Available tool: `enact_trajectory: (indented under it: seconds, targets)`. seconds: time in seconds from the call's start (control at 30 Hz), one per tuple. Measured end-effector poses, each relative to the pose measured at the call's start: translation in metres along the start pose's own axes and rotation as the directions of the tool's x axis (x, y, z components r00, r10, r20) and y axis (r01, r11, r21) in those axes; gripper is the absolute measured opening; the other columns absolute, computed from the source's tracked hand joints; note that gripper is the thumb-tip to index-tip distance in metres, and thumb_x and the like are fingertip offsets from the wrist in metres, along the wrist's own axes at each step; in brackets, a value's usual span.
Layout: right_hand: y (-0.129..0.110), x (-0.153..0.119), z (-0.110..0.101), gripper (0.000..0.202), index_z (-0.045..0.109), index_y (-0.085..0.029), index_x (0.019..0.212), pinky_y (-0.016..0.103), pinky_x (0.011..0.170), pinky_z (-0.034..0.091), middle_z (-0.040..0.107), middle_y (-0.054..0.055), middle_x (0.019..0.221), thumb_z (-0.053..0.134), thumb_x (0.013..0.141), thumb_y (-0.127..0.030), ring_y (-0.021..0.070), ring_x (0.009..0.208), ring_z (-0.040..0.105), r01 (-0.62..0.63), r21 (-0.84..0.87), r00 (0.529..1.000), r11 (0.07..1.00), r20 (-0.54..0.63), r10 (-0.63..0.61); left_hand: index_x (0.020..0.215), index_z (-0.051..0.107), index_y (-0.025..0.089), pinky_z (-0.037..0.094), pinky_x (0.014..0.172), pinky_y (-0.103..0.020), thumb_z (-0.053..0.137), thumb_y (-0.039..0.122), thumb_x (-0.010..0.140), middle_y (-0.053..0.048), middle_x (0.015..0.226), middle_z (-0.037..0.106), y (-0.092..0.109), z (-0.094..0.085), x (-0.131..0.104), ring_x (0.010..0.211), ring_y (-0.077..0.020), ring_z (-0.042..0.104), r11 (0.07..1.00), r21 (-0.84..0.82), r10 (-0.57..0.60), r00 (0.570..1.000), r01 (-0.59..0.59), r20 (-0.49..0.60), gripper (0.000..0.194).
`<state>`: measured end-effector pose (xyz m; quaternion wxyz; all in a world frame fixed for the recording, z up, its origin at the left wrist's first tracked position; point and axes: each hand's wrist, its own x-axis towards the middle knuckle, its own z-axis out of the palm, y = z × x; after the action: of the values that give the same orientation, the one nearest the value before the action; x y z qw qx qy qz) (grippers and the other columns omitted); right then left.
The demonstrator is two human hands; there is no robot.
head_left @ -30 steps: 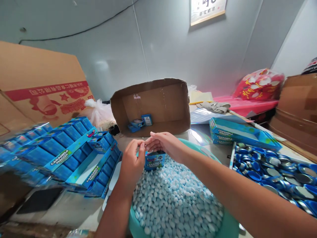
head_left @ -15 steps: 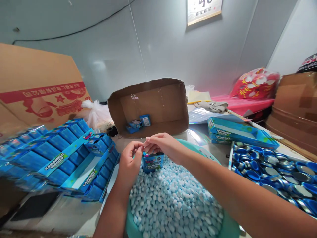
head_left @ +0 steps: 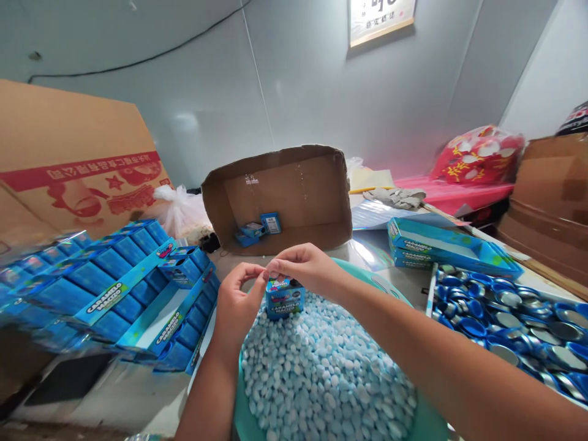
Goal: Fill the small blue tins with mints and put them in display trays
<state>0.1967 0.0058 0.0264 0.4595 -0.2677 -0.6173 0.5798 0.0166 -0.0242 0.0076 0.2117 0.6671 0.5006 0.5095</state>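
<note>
A small blue candy box (head_left: 285, 302) printed "CARAMELO" stands on a heap of pale blue and white candies (head_left: 335, 361), which fills a teal basin (head_left: 429, 422). My left hand (head_left: 241, 294) is at the box's upper left corner, its thumb and fingers pinched together. From the other side, my right hand (head_left: 312, 266) reaches over the back of the box, with thumb and fingers closed. The fingertips of both hands meet just above that corner. Whatever lies between them is hidden. Part of the box's printed top shows below the right hand.
Trays of blue boxes (head_left: 110, 294) are stacked at left. Behind the basin, an open carton (head_left: 294, 190) lies on its side with several blue boxes inside. At right are blue display trays (head_left: 450, 245) and a container of blue-rimmed metal lids (head_left: 509, 324). Grey gloves (head_left: 397, 197) lie farther back.
My right hand has lifted and shifted slightly, and more of the box's top shows. The fingertips remain together. The whole view has shifted a little.
</note>
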Motion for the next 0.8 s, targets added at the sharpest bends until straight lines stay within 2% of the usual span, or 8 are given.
enact_trajectory:
  seconds: [0.1,0.3,0.5,0.6,0.7,0.8]
  targets:
    - [-0.0005,0.0002,0.0001,0.033,0.080,-0.017,0.086,0.028,0.066,0.047,0.074,0.006,0.082,0.072,0.079,-0.048,0.0143,0.070,0.061,-0.015,0.018,1.000,1.000,0.017,0.015,0.087,0.068,0.017,0.050,0.074,-0.026,0.066,0.041,0.089,-0.003,0.084,0.071,0.0009,0.0005,-0.0006,0.083,-0.0192,0.066,0.999,-0.010,-0.046,0.999,0.046,-0.012,0.024]
    - [0.0022,0.0013,0.0018,0.023,0.080,-0.019,0.087,0.029,0.070,0.050,0.075,0.006,0.086,0.075,0.076,-0.039,0.0143,0.073,0.063,-0.019,0.060,0.999,0.998,0.035,0.017,0.094,0.069,0.018,0.048,0.076,-0.026,0.058,0.041,0.094,-0.003,0.091,0.071,0.0039,0.0008,-0.0014,0.085,-0.0178,0.064,0.998,-0.030,-0.052,0.999,0.052,0.012,0.025]
    - [0.0000,-0.0003,0.0011,0.024,0.080,-0.019,0.088,0.028,0.070,0.050,0.075,0.005,0.083,0.078,0.074,-0.038,0.0138,0.072,0.063,-0.025,0.048,1.000,0.999,0.014,0.024,0.091,0.069,0.019,0.048,0.074,-0.025,0.059,0.041,0.094,-0.002,0.088,0.070,0.0032,0.0009,-0.0009,0.084,-0.0172,0.062,0.996,-0.051,-0.074,0.997,0.074,0.001,0.025]
    - [-0.0005,-0.0006,0.0004,0.027,0.080,-0.017,0.086,0.027,0.066,0.047,0.074,0.005,0.078,0.082,0.072,-0.040,0.0139,0.070,0.062,-0.041,0.028,0.998,0.999,-0.038,0.042,0.092,0.069,0.019,0.049,0.077,-0.026,0.060,0.043,0.094,-0.002,0.092,0.071,0.0028,0.0006,-0.0013,0.087,-0.0179,0.064,0.993,-0.082,-0.084,0.996,0.084,0.001,0.026]
    - [-0.0011,0.0003,0.0004,0.027,0.078,-0.016,0.082,0.026,0.064,0.045,0.072,0.005,0.075,0.079,0.075,-0.042,0.0130,0.068,0.060,-0.069,-0.009,0.993,0.998,-0.101,0.067,0.093,0.069,0.019,0.049,0.077,-0.025,0.063,0.044,0.092,-0.002,0.091,0.071,0.0021,0.0000,-0.0014,0.087,-0.0178,0.065,0.995,-0.079,-0.062,0.998,0.062,0.005,0.026]
    - [-0.0027,0.0012,0.0009,0.034,0.076,-0.014,0.079,0.025,0.064,0.044,0.071,0.005,0.075,0.070,0.083,-0.047,0.0117,0.067,0.060,-0.120,0.040,0.990,0.992,-0.073,0.123,0.094,0.069,0.018,0.047,0.073,-0.024,0.065,0.045,0.091,-0.002,0.091,0.071,0.0009,-0.0003,-0.0009,0.089,-0.0178,0.064,0.997,-0.066,-0.048,0.999,0.050,0.026,0.027]
